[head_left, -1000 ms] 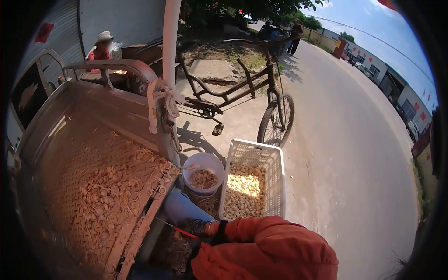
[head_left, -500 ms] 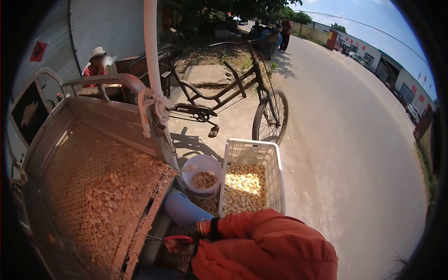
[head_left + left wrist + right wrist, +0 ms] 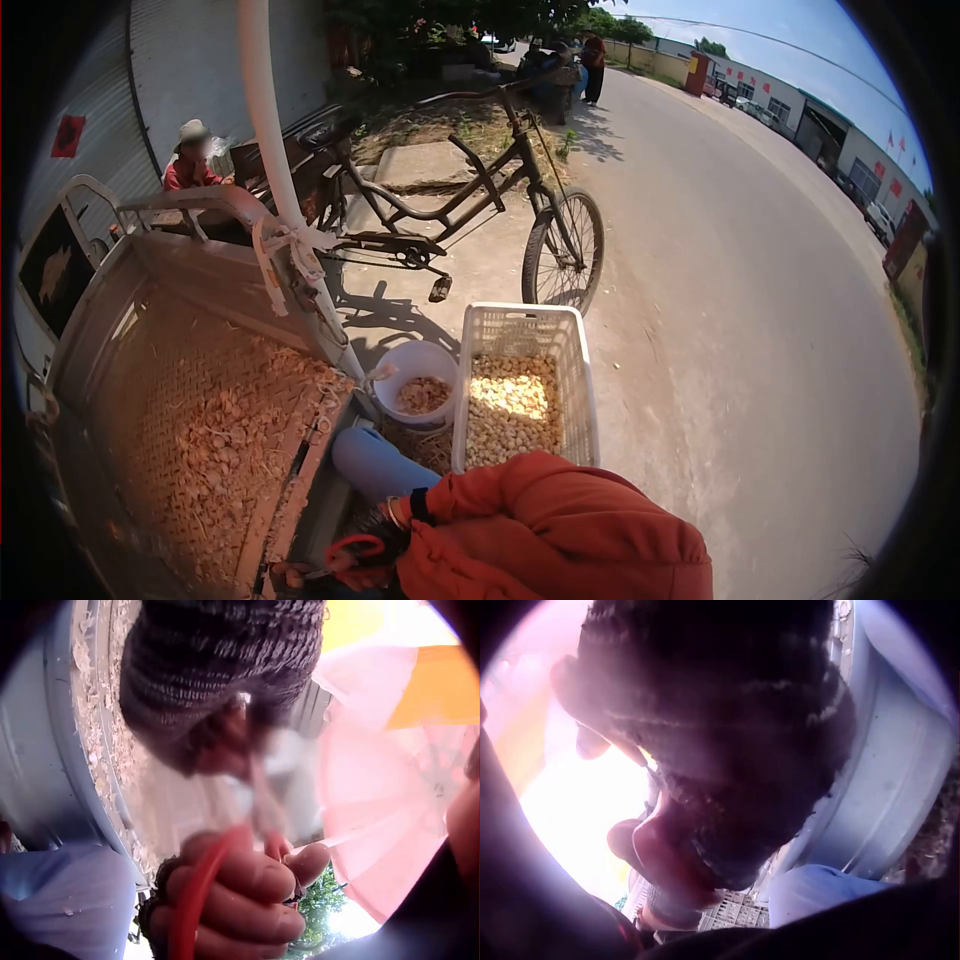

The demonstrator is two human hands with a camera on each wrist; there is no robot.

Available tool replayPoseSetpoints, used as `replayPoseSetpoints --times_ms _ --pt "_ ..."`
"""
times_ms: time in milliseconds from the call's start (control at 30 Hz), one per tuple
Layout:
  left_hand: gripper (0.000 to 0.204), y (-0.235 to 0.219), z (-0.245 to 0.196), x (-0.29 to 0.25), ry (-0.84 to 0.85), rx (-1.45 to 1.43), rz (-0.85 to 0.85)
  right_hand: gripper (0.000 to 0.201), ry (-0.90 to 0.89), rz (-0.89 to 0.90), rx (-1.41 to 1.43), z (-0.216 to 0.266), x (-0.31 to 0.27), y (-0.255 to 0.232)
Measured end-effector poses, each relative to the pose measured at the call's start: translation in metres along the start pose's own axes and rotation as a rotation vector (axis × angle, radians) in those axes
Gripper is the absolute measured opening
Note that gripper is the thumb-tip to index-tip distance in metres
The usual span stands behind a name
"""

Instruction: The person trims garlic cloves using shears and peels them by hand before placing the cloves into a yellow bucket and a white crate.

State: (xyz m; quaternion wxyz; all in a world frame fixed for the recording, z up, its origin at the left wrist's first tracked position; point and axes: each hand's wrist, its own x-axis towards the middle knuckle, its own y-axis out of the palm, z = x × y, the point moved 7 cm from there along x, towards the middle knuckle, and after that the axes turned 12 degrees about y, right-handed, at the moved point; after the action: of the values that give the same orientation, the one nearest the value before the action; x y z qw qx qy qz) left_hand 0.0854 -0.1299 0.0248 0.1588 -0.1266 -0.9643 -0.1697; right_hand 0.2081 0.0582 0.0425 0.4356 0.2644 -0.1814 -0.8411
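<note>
My right hand (image 3: 388, 528), in a dark knit fingerless glove, grips the scissors (image 3: 362, 546) by their red handles at the bottom of the head view. Its bare fingers curl round a red loop in the left wrist view. Just ahead of the scissors, my left hand (image 3: 225, 690) wears a similar dark glove with its fingertips bent inward. A pale, blurred piece (image 3: 291, 761) shows at those fingertips; its kind is unclear. In the right wrist view the dark glove (image 3: 720, 727) fills the middle and hides most of what lies behind.
Left, a metal cart bed (image 3: 150, 390) carries a heap of dry papery skins (image 3: 225, 440). A white bucket (image 3: 415, 350) and a white plastic crate (image 3: 590, 420) hold pale garlic-like pieces. Beyond stand a bicycle (image 3: 435, 215), a pole (image 3: 262, 110) and a seated person (image 3: 190, 165).
The right hand and scissors have moved down and left, toward the cart edge. The scissors' red handles have swung into fuller view. The head view has shifted, moving the surroundings slightly left.
</note>
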Motion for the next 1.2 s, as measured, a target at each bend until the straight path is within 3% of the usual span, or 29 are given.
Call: replayPoseSetpoints --times_ms 100,167,200,233,267,300,333,367,400,433,467,500,533,567,600,633,667,733,767,800,867,900,933,1000,1033,1067,1133,1167,1200 --pt "0.023 -0.007 0.011 -0.006 -0.007 -0.02 -0.045 0.026 0.033 -0.088 -0.054 0.001 -0.006 -0.017" --pt "0.023 -0.036 0.006 -0.041 -0.02 0.006 -0.153 0.026 0.1 -0.071 -0.086 -0.002 -0.008 -0.022" --pt "0.023 -0.034 -0.026 -0.075 -0.027 0.042 -0.265 0.026 0.167 -0.01 -0.104 -0.008 -0.008 -0.02" --pt "0.022 -0.043 -0.035 -0.08 -0.015 0.002 -0.513 0.026 0.251 0.087 -0.126 -0.016 -0.01 -0.014" --pt "0.023 -0.047 -0.055 -0.073 0.004 0.259 -0.61 0.023 0.084 0.016 -0.49 -0.01 0.002 -0.046" --pt "0.028 -0.073 -0.06 -0.076 -0.152 0.457 -0.692 0.018 -0.127 -0.127 -0.644 -0.023 0.029 -0.085" --pt "0.036 -0.101 -0.057 -0.07 -0.089 0.546 -0.612 0.018 -0.005 -0.191 -0.742 0.037 0.023 -0.072" --pt "0.039 -0.119 -0.055 -0.066 -0.134 0.483 -0.657 0.02 -0.03 -0.383 -0.52 0.049 0.031 -0.105" --pt "0.041 -0.112 -0.074 -0.043 -0.165 0.65 -0.587 0.022 -0.278 -0.654 -0.814 0.076 0.042 -0.141" --pt "0.04 -0.109 -0.082 -0.014 -0.049 0.708 -0.498 0.022 -0.155 -0.741 -0.496 0.099 0.05 -0.165" --pt "0.04 -0.108 -0.085 0.013 0.063 0.759 -0.39 0.021 -0.268 -0.943 -0.843 0.125 0.064 -0.195" --pt "0.041 -0.116 -0.079 0.037 0.075 0.803 -0.341 0.022 -0.384 -1.046 -0.876 0.147 0.077 -0.217" --pt "0.045 -0.125 -0.069 0.059 0.088 0.843 -0.287 0.026 -0.379 -1.087 -1.004 0.168 0.097 -0.243" --pt "0.048 -0.14 -0.054 0.082 0.111 0.938 -0.213 0.028 -0.237 -1.06 -0.921 0.201 0.115 -0.237" --pt "0.053 -0.154 -0.04 0.107 0.137 1.034 -0.131 0.027 -0.353 -1.144 -1.126 0.227 0.128 -0.237" --pt "0.055 -0.161 -0.026 0.131 0.108 1.046 -0.068 0.027 -0.329 -1.135 -1.114 0.242 0.147 -0.25" --pt "0.058 -0.164 -0.01 0.155 0.078 1.055 -0.003 0.027 -0.324 -1.13 -1.117 0.254 0.165 -0.271" --pt "0.058 -0.184 0.031 0.203 0.003 1.132 0.055 0.03 -0.156 -1.305 -1.195 0.263 0.194 -0.333" --pt "0.059 -0.19 0.054 0.224 -0.07 1.211 0.124 0.036 -0.195 -1.182 -1.05 0.257 0.208 -0.357" --pt "0.059 -0.184 0.059 0.242 -0.08 1.194 0.136 0.036 -0.174 -1.193 -1.048 0.258 0.214 -0.36" --pt "0.059 -0.16 0.074 0.269 -0.269 0.908 0.299 0.039 -0.302 -1.036 -0.903 0.262 0.224 -0.346" --pt "0.058 -0.171 0.108 0.286 -0.096 1.206 0.389 0.037 -0.142 -1.075 -0.993 0.259 0.237 -0.37" --pt "0.058 -0.168 0.118 0.29 -0.1 1.185 0.397 0.037 -0.121 -1.086 -0.995 0.26 0.237 -0.359" --pt "0.057 -0.147 0.123 0.296 0.029 1.336 0.608 0.034 -0.176 -0.93 -1.18 0.267 0.257 -0.319" --pt "0.054 -0.135 0.111 0.291 0.117 1.324 0.588 0.034 -0.168 -0.923 -1.177 0.264 0.268 -0.317" --pt "0.054 -0.129 0.102 0.288 0.1 1.322 0.588 0.033 -0.204 -0.793 -1.166 0.26 0.282 -0.307" --pt "0.051 -0.126 0.098 0.276 -0.103 1.146 0.556 0.033 -0.227 -0.658 -1.14 0.243 0.292 -0.29" --pt "0.049 -0.13 0.094 0.266 0.097 1.191 0.539 0.034 -0.208 -0.653 -1.125 0.237 0.292 -0.284" --pt "0.049 -0.134 0.095 0.258 0.088 1.193 0.538 0.035 -0.192 -0.649 -1.111 0.23 0.293 -0.28"
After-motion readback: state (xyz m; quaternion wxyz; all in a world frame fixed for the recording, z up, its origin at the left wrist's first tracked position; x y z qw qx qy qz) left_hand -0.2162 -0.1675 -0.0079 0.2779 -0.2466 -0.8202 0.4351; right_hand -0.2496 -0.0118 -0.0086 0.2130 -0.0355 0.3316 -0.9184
